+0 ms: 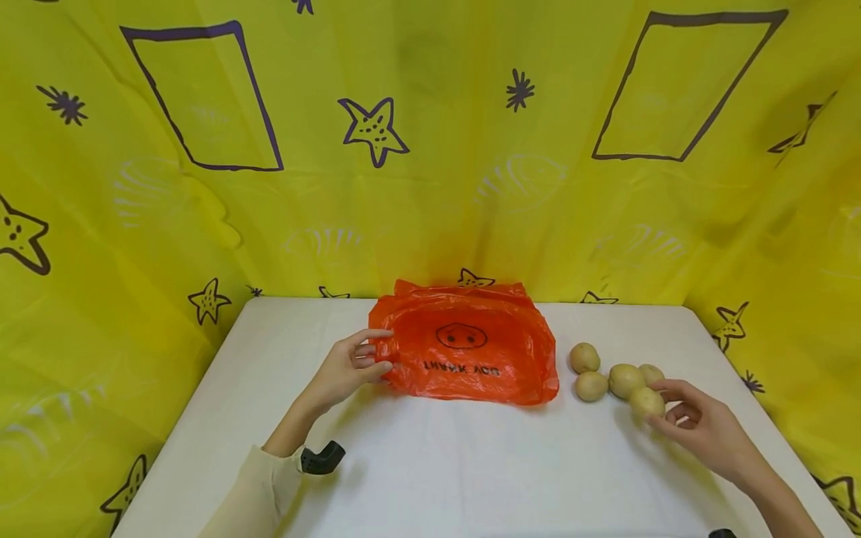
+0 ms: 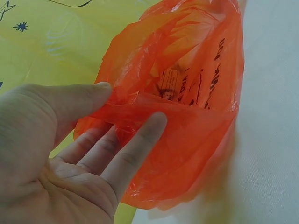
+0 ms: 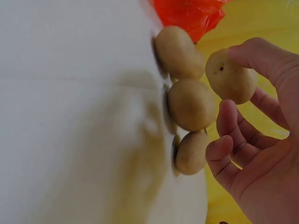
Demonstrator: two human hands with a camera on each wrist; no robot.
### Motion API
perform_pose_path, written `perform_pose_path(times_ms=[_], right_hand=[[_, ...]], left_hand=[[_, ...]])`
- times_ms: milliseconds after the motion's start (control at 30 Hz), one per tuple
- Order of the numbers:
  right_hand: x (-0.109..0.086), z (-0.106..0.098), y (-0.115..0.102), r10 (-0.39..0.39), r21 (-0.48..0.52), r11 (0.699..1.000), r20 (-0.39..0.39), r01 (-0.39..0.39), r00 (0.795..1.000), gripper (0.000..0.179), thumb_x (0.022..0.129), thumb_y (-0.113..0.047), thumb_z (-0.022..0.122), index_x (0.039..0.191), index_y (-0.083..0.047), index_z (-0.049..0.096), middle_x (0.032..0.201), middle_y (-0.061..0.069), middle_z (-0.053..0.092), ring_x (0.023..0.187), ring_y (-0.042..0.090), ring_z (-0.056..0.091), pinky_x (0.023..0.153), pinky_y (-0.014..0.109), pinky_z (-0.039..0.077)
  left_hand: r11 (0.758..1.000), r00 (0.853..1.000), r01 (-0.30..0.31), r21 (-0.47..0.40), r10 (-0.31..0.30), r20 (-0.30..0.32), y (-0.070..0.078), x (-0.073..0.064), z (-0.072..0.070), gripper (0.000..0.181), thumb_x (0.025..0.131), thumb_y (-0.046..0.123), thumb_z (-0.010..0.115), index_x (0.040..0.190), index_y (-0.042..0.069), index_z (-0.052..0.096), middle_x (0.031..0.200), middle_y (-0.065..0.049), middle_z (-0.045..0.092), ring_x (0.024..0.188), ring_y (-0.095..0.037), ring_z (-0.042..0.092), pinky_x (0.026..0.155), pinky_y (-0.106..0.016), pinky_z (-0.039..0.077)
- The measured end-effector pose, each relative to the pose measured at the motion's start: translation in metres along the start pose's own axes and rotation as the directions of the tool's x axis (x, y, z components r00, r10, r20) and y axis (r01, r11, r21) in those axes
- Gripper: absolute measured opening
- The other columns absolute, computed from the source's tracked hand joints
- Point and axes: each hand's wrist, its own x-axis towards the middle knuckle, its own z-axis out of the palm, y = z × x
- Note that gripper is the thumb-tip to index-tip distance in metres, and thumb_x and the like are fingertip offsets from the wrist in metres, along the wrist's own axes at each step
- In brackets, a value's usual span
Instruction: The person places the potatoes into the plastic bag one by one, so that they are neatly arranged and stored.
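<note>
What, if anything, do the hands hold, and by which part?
The right hand holds a roundish pale-brown potato by its sides, between thumb and fingers. The left hand touches the left edge of a red plastic bag; whether it grips is unclear.

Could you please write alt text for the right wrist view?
A right hand holds a potato clear of a white table, beside more potatoes resting on it. Part of a red plastic bag shows at the top.

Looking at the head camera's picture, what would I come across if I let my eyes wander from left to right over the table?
Pale sleeve → left hand → red plastic bag → two potatoes, one nearer than the other → held potato → right hand.
</note>
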Motion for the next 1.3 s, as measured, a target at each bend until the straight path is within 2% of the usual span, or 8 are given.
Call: perform_pose_path(times_ms=[267, 533, 767, 900, 1300], right_hand=[[0.007, 0.004, -0.017, -0.043, 0.062, 0.997, 0.002, 0.043, 0.999, 0.046, 0.085, 0.003, 0.080, 0.127, 0.001, 0.061, 0.110, -0.026, 0.061, 0.072, 0.009, 0.062, 0.058, 0.020, 0.052], [0.011, 0.008, -0.030, -0.058, 0.055, 0.997, -0.007, 0.058, 0.998, 0.046, 0.085, 0.001, 0.081, 0.127, 0.000, 0.061, 0.109, -0.025, 0.061, 0.072, 0.009, 0.061, 0.060, 0.019, 0.052], [0.014, 0.013, -0.040, -0.063, 0.052, 0.997, 0.000, 0.063, 0.998, 0.045, 0.085, -0.002, 0.083, 0.125, -0.005, 0.063, 0.105, -0.016, 0.065, 0.072, 0.010, 0.060, 0.061, 0.019, 0.051], [0.017, 0.016, -0.046, -0.073, 0.050, 0.996, 0.002, 0.073, 0.997, 0.046, 0.085, -0.003, 0.083, 0.126, -0.006, 0.064, 0.108, -0.016, 0.065, 0.073, 0.010, 0.061, 0.061, 0.019, 0.052], [0.027, 0.025, -0.064, -0.098, 0.076, 0.993, 0.039, 0.094, 0.994, 0.042, 0.086, -0.004, 0.083, 0.123, -0.007, 0.063, 0.107, -0.006, 0.065, 0.072, 0.013, 0.060, 0.059, 0.022, 0.053]], left_hand=[[1.000, 1.000, -0.008, -0.026, 0.008, -0.017, -0.001, -0.003, 0.001, 0.050, 0.091, 0.005, 0.077, 0.138, 0.007, 0.060, 0.122, -0.020, 0.067, 0.098, -0.027, 0.070, 0.080, -0.036, 0.063], [0.999, 1.000, -0.013, -0.029, 0.013, -0.023, 0.000, -0.004, 0.002, 0.048, 0.091, 0.005, 0.077, 0.137, 0.007, 0.061, 0.122, -0.020, 0.067, 0.097, -0.027, 0.070, 0.079, -0.035, 0.063], [0.999, 1.000, -0.014, -0.037, 0.013, -0.017, 0.000, -0.006, 0.001, 0.048, 0.092, 0.005, 0.077, 0.137, 0.006, 0.060, 0.124, -0.022, 0.066, 0.100, -0.032, 0.069, 0.080, -0.037, 0.063], [0.999, 1.000, -0.013, -0.043, 0.012, -0.013, 0.000, -0.007, 0.001, 0.049, 0.092, 0.006, 0.077, 0.137, 0.005, 0.060, 0.125, -0.022, 0.066, 0.102, -0.034, 0.069, 0.081, -0.037, 0.062], [0.999, 1.000, -0.012, -0.037, 0.012, -0.012, 0.002, -0.006, 0.001, 0.049, 0.091, 0.005, 0.077, 0.137, 0.006, 0.060, 0.125, -0.022, 0.066, 0.103, -0.033, 0.069, 0.081, -0.039, 0.062]])
